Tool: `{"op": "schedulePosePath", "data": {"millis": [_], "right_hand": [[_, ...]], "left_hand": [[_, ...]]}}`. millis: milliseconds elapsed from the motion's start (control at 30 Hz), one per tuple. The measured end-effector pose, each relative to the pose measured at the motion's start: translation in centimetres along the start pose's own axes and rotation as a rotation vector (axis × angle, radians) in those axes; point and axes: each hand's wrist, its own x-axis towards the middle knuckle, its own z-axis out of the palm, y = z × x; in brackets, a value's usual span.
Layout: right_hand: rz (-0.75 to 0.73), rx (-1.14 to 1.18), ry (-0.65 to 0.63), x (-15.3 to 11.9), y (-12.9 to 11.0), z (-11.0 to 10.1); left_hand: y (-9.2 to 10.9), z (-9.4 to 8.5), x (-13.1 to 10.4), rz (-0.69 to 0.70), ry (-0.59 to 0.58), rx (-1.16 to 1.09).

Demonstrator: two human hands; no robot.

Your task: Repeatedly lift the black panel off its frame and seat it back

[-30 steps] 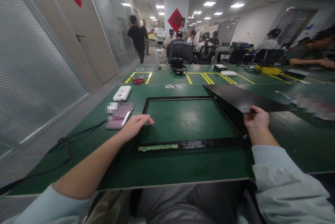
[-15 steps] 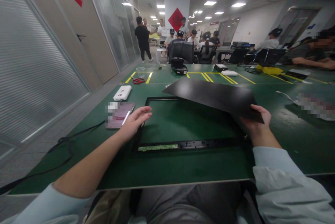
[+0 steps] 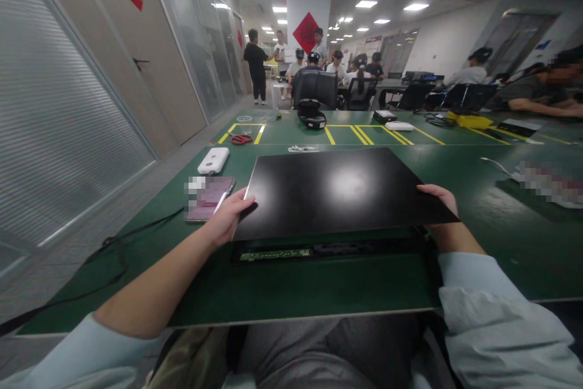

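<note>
A flat, glossy black panel point(image 3: 314, 195) is held nearly level between my two hands. My left hand point(image 3: 232, 214) grips its left edge, thumb on top and fingers hidden underneath. At the right edge my right hand point(image 3: 439, 199) holds on in the same way. Below the panel, a black rectangular frame point(image 3: 382, 248) lies on the green table, mostly covered now. Its near side shows, with a strip of green circuit board point(image 3: 276, 254) in it.
Left of the panel lie a phone point(image 3: 214, 195) and a white power bank point(image 3: 214, 161), with a black strap point(image 3: 113, 243) nearby. Red-handled scissors point(image 3: 241, 139) and a black headset point(image 3: 311, 115) lie farther back. A white cable point(image 3: 498, 165) is at right. Several people sit or stand beyond.
My left hand has taken hold of the panel's left edge. The panel has swung from a tilt to nearly level and now covers most of the frame.
</note>
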Motion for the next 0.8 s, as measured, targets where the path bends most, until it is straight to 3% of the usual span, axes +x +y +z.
{"op": "schedulePosePath", "data": {"millis": [100, 367, 500, 800], "right_hand": [[0.157, -0.048, -0.049, -0.7, 0.1, 0.6], [0.196, -0.193, -0.237, -0.2, 0.4, 0.1], [0.186, -0.282, -0.336, 0.5, 0.8, -0.5], [0.074, -0.484, -0.327, 0.5, 1.8, -0.9]], "left_hand": [[-0.1, -0.1, 0.1, -0.032, 0.036, -0.054], [0.6, -0.1, 0.0, -0.114, 0.198, 0.012], [0.9, 0.1, 0.0, -0.121, 0.204, -0.007], [1.2, 0.7, -0.3, -0.102, 0.232, -0.072]]}}
